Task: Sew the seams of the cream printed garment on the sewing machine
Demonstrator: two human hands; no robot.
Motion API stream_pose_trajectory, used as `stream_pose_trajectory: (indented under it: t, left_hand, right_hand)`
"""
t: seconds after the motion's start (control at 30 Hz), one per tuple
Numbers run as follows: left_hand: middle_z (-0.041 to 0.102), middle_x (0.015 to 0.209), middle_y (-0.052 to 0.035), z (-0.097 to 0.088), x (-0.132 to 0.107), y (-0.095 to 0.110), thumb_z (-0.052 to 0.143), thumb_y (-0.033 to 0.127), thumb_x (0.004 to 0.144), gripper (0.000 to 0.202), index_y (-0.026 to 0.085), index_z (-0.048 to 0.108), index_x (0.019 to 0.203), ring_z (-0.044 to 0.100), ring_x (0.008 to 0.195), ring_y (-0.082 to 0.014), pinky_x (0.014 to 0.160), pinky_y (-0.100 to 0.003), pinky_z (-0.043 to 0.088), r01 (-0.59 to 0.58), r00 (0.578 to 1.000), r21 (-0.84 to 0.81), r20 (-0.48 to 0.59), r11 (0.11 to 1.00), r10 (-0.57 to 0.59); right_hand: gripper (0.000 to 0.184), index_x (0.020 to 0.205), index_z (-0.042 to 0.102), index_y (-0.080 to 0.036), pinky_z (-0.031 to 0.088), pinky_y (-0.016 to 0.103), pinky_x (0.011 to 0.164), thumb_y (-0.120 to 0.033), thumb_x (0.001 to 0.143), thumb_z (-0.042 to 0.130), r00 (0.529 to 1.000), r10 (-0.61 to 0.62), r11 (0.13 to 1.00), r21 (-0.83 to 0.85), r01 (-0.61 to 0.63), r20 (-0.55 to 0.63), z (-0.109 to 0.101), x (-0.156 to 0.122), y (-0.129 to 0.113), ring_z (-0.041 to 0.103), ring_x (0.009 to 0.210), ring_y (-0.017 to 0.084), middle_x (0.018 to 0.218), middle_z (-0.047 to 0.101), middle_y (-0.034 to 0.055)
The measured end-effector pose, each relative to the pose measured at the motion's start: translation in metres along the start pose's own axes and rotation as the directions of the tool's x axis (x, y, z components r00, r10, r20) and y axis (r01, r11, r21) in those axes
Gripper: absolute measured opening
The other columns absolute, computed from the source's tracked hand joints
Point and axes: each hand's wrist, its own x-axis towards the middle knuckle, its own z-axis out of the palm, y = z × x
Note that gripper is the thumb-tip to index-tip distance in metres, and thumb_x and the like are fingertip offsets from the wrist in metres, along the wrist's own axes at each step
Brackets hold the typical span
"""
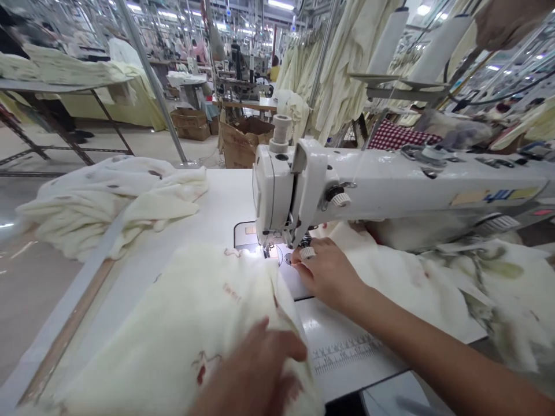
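Cream printed fabric (203, 312) lies rumpled under both hands, at the needle.

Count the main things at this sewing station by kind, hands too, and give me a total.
Hands: 2, left hand and right hand
Sewing machine: 1
Cream cloth under the hands: 1
Cloth pile at the table's left edge: 1
Thread cones behind the machine: 2
Total: 7
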Motion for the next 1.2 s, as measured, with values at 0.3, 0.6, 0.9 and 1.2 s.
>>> stream_pose_trajectory:
  t: [0.3, 0.6, 0.9, 1.2]
  left_hand:
    - [0.053, 0.129, -0.0142, -0.01, 0.04, -0.067, 0.043, 0.025, 0.092, 0.026, 0.014, 0.05, 0.114, 0.049, 0.12, -0.0292, 0.099, -0.052, 0.04, -0.074, 0.997, 0.23, 0.018, 0.97, 0.071]
    - [0.051, 0.129, -0.0138, -0.013, 0.046, -0.059, 0.042, 0.025, 0.09, 0.027, 0.016, 0.054, 0.113, 0.05, 0.113, -0.0284, 0.093, -0.047, 0.041, -0.072, 0.995, 0.232, 0.08, 0.97, 0.054]
    - [0.048, 0.133, -0.0105, -0.011, 0.041, -0.06, 0.039, 0.028, 0.091, 0.025, 0.022, 0.052, 0.112, 0.049, 0.116, -0.0283, 0.09, -0.048, 0.034, -0.031, 0.996, 0.252, 0.093, 0.967, 0.007]
    - [0.056, 0.121, -0.0112, -0.004, 0.058, -0.069, 0.038, 0.036, 0.092, 0.026, 0.019, 0.051, 0.107, 0.055, 0.106, -0.0263, 0.097, -0.049, 0.027, 0.053, 0.998, 0.291, -0.002, 0.955, -0.055]
  right_hand:
    - [0.026, 0.111, 0.061, -0.015, 0.042, 0.053, 0.087, -0.024, 0.088, 0.051, 1.0, -0.004, 0.996, -0.084, 0.004, -0.002, 0.001, -0.029, -0.012, 0.057, 0.099, 0.03, 0.105, 0.066, 0.0139]
    - [0.058, 0.136, 0.04, -0.007, 0.03, 0.052, 0.108, -0.047, 0.094, 0.039, 0.978, -0.119, 0.993, 0.005, 0.12, 0.17, 0.019, -0.031, -0.006, 0.032, 0.134, 0.028, 0.145, 0.035, 0.0151]
    - [0.065, 0.139, 0.037, -0.009, 0.022, 0.053, 0.111, -0.055, 0.093, 0.031, 0.964, -0.093, 0.992, -0.055, 0.111, 0.25, 0.013, -0.032, 0.004, 0.028, 0.136, 0.027, 0.146, 0.032, 0.0126]
    - [0.054, 0.13, 0.05, -0.014, 0.027, 0.053, 0.108, -0.051, 0.095, 0.032, 0.97, -0.122, 0.99, -0.038, 0.133, 0.211, 0.016, -0.006, 0.02, 0.038, 0.131, 0.028, 0.134, 0.051, 0.0138]
